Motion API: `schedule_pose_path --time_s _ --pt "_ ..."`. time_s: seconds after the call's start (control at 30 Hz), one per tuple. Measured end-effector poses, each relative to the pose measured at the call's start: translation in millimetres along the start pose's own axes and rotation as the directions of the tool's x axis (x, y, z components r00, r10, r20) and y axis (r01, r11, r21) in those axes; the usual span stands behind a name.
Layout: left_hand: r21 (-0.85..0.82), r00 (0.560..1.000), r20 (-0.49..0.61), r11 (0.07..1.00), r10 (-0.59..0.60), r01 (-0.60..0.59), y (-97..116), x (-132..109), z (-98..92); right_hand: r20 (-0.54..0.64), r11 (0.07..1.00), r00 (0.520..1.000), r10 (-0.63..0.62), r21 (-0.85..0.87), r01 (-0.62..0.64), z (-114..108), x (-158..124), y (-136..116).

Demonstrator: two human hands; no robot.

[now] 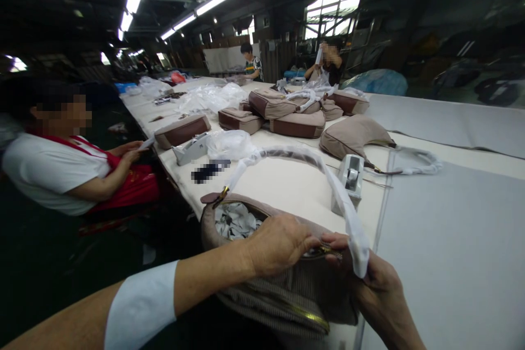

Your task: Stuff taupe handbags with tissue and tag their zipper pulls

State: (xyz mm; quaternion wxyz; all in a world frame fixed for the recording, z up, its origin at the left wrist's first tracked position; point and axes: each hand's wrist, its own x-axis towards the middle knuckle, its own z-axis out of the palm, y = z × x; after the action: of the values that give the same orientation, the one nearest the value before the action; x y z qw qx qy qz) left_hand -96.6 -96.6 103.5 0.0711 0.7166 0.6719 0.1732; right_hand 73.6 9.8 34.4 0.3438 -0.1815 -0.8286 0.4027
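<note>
A taupe corduroy handbag (295, 298) lies at the table's near edge, its top partly unzipped. Crumpled grey-white paper (235, 221) fills the opening. Its handle (287, 152), wrapped in thin white film, arches above the bag. My left hand (279, 243) reaches over the opening, fingers pinched at the brass zipper (328, 250); the zipper pull itself is hidden. At the bag's right end, my right hand (379, 284) grips the fabric beside the handle's base, thumb near the zipper. A second brass zipper (305, 314) runs along the bag's front.
A tape dispenser (348, 180) stands beyond the handle, near another handbag (355, 134). Several bags are piled (283, 109) farther back, with clear plastic (211, 97) behind. A co-worker in a red apron (133, 183) sits at left; two other people are across the table (377, 219).
</note>
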Motion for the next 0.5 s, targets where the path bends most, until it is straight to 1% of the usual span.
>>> schedule_pose_path --time_s 0.07,0.13,0.17,0.2,0.27,0.33,0.43,0.5 --pt "-0.111 0.999 0.036 0.994 0.004 0.000 0 2 2.7 0.012 1.000 1.000 0.010 0.015 -0.011 -1 3 0" --pt "-0.231 0.999 0.044 0.973 -0.004 0.014 1 4 3.0 0.009 1.000 1.000 0.021 0.016 -0.021 -1 5 -1" --pt "-0.254 0.998 0.050 0.966 -0.028 0.040 2 5 2.6 0.004 1.000 1.000 0.018 0.006 -0.018 0 5 -1" --pt "-0.241 0.996 0.060 0.968 -0.063 0.076 4 5 2.2 -0.003 1.000 1.000 0.011 -0.011 -0.011 0 4 -2" --pt "-0.123 0.986 0.067 0.979 -0.154 0.161 4 2 2.9 -0.023 0.998 1.000 -0.012 -0.061 0.010 1 1 -2" --pt "0.053 0.979 0.022 0.978 -0.203 0.202 0 -7 7.0 -0.059 0.995 0.998 -0.026 -0.097 0.020 2 -4 -1" --pt "0.269 0.980 -0.130 0.946 -0.150 0.180 -19 -28 16.9 -0.093 0.993 0.995 -0.030 -0.118 0.019 -1 -12 1" --pt "0.377 0.964 -0.254 0.910 -0.078 0.173 -37 -43 21.7 -0.122 0.990 0.993 -0.006 -0.138 -0.011 -6 -16 3"
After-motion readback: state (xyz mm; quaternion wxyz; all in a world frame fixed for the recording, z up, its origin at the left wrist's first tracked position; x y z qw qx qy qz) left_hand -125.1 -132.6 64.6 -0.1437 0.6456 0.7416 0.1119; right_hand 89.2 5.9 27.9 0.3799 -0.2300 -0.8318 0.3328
